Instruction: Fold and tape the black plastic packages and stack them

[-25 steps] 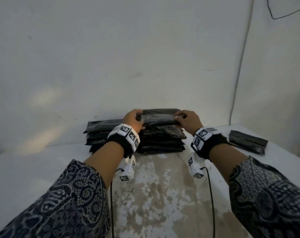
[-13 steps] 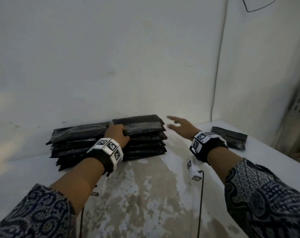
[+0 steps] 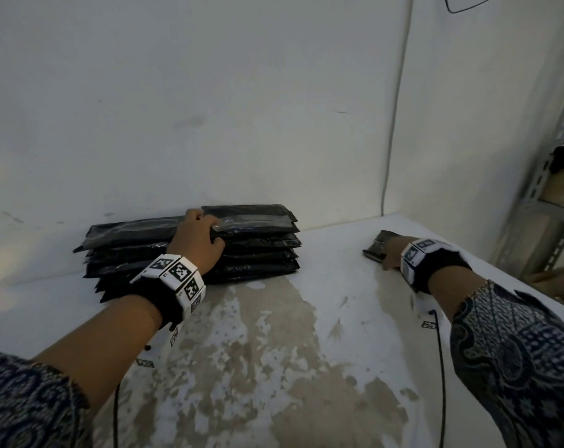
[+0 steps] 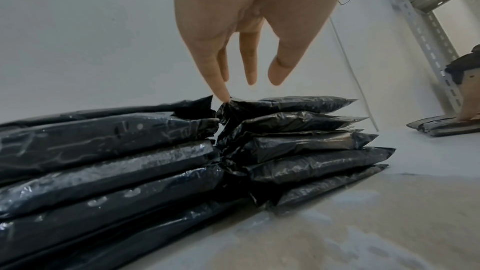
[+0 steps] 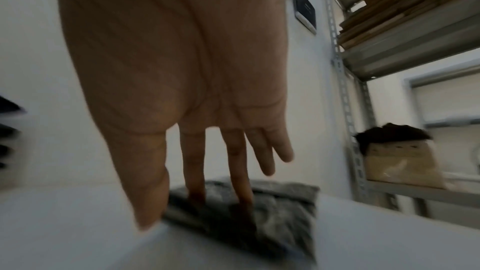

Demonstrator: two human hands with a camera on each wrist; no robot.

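Two side-by-side piles of folded black plastic packages (image 3: 254,250) (image 4: 298,145) stand against the back wall. My left hand (image 3: 200,236) (image 4: 249,81) rests on top where the piles meet, fingers straight, with one fingertip touching the top package's crumpled edge. A single loose black package (image 3: 376,244) (image 5: 280,213) (image 4: 436,128) lies at the table's right. My right hand (image 3: 391,257) (image 5: 194,208) is on it, with two straight fingers pressing its top and the thumb at its near edge. The right wrist view is blurred.
The white table (image 3: 274,350) has worn brown patches in the middle. A grey metal shelf rack (image 3: 552,176) with bags and boxes stands beyond the right edge. A thin cable (image 3: 393,124) runs down the wall corner.
My right hand left the top of the stack and swung right onto the loose package. The left hand stayed on the stack. The view turned to the right.
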